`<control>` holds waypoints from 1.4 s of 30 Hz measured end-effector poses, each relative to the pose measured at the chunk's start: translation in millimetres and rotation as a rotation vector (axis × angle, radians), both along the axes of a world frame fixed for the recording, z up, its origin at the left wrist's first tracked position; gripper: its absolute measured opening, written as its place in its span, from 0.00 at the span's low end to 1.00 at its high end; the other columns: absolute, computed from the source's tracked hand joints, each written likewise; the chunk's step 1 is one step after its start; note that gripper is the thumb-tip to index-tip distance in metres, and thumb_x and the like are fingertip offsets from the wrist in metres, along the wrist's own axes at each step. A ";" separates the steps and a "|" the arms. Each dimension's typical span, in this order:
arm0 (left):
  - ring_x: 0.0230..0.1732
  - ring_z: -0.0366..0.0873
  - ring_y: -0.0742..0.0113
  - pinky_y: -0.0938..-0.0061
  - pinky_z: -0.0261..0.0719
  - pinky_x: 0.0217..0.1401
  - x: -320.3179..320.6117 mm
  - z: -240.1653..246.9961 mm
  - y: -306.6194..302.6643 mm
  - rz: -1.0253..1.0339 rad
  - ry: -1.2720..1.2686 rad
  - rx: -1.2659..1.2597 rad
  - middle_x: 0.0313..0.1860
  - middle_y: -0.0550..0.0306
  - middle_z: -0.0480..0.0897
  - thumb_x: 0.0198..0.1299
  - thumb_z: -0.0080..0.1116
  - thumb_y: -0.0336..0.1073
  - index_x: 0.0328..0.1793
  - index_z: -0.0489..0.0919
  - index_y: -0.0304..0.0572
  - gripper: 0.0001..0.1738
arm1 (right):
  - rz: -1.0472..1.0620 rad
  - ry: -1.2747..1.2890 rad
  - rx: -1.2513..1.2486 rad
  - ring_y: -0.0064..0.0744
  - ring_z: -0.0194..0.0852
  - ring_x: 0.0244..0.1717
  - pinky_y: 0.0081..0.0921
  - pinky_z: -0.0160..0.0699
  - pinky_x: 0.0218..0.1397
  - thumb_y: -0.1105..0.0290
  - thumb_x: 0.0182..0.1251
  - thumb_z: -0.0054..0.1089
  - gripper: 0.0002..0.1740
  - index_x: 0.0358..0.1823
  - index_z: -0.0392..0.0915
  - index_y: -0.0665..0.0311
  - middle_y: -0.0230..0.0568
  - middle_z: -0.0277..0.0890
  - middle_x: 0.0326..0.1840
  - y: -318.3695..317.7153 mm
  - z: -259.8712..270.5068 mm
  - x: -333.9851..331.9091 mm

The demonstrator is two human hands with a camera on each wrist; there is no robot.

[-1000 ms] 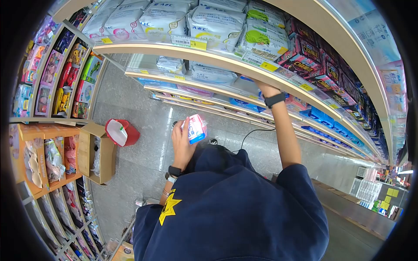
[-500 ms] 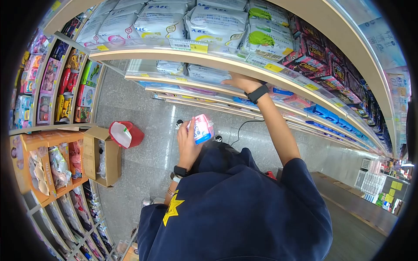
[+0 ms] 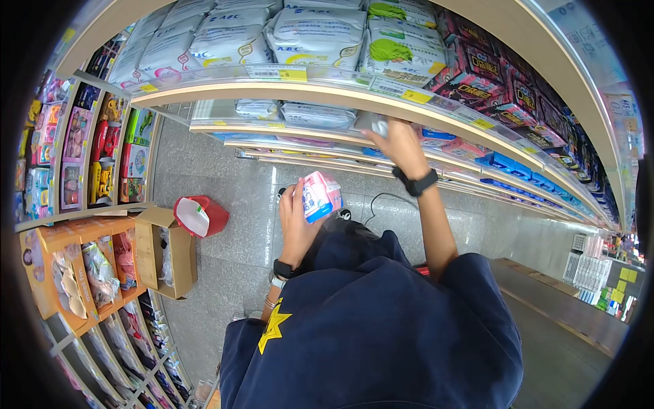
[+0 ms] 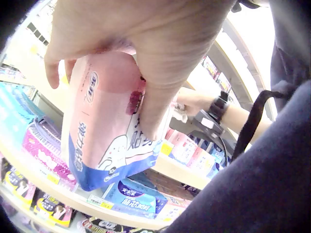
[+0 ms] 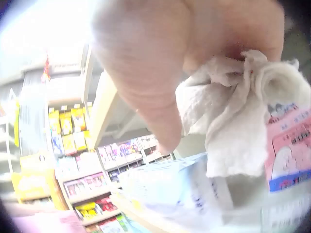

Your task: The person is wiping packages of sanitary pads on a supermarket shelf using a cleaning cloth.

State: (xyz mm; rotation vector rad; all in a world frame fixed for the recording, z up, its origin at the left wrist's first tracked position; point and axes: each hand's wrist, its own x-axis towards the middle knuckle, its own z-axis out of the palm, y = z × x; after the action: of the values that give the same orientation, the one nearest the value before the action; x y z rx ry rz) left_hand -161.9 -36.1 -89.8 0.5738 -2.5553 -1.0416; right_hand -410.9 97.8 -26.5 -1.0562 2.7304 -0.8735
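Observation:
In the head view, my left hand (image 3: pixel 296 228) holds a pink, white and blue pack of sanitary pads (image 3: pixel 319 198) out in front of the shelves. Seen from the left wrist, fingers and thumb grip the top of this pack (image 4: pixel 104 131), which tilts over the lower shelves. My right hand (image 3: pixel 405 151) is at the second shelf, under the upper board. A crumpled white cloth (image 5: pixel 228 116) hangs from its grasp in the right wrist view. White packs (image 3: pixel 317 114) lie on that shelf to the left of this hand, and a pink pack (image 5: pixel 290 150) stands beside the cloth.
The upper shelf's edge (image 3: pixel 272 94) juts out above my right forearm, with white packs (image 3: pixel 313 41) and dark pink boxes (image 3: pixel 477 65) on it. On the floor at left stand a red bucket (image 3: pixel 216 217) and an open cardboard box (image 3: pixel 180 262). A black cable (image 3: pixel 373 203) trails below the shelves.
My right hand has come out from deeper under the upper board, first swinging left, then drawing back a little with the cloth. The left hand keeps the pack, shifted slightly right in view.

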 end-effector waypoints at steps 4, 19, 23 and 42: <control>0.64 0.64 0.47 0.60 0.65 0.67 -12.5 26.3 6.3 -0.048 0.058 0.118 0.62 0.44 0.63 0.35 0.80 0.33 0.75 0.59 0.39 0.58 | -0.219 -0.585 -0.615 0.37 0.79 0.49 0.30 0.77 0.53 0.70 0.62 0.66 0.29 0.62 0.67 0.72 0.48 0.80 0.51 45.0 -28.8 54.0; 0.65 0.62 0.50 0.62 0.63 0.68 -46.0 85.9 64.7 -0.195 0.222 0.286 0.63 0.45 0.59 0.36 0.80 0.32 0.77 0.53 0.40 0.61 | -0.233 0.045 -0.698 0.46 0.58 0.74 0.42 0.55 0.74 0.73 0.69 0.49 0.23 0.65 0.69 0.69 0.52 0.62 0.72 76.6 52.9 128.7; 0.64 0.63 0.49 0.62 0.65 0.66 -45.9 86.6 72.2 -0.189 0.295 0.278 0.62 0.44 0.60 0.38 0.76 0.28 0.76 0.54 0.38 0.57 | 0.084 0.162 -0.342 0.49 0.62 0.72 0.45 0.56 0.73 0.75 0.59 0.53 0.25 0.61 0.73 0.68 0.49 0.68 0.68 74.2 70.7 138.0; 0.68 0.59 0.53 0.64 0.61 0.69 -46.5 89.0 74.7 -0.125 0.332 0.234 0.64 0.47 0.59 0.38 0.79 0.34 0.77 0.53 0.39 0.60 | -0.362 -0.341 -1.265 0.45 0.65 0.68 0.39 0.57 0.73 0.67 0.75 0.42 0.21 0.61 0.71 0.73 0.53 0.72 0.62 111.7 61.6 141.1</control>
State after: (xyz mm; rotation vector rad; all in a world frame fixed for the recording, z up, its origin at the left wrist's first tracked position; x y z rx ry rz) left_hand -208.4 38.7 -0.7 0.2689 -2.2180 -1.3645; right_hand -269.8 209.5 35.1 -0.3284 1.9106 -2.6616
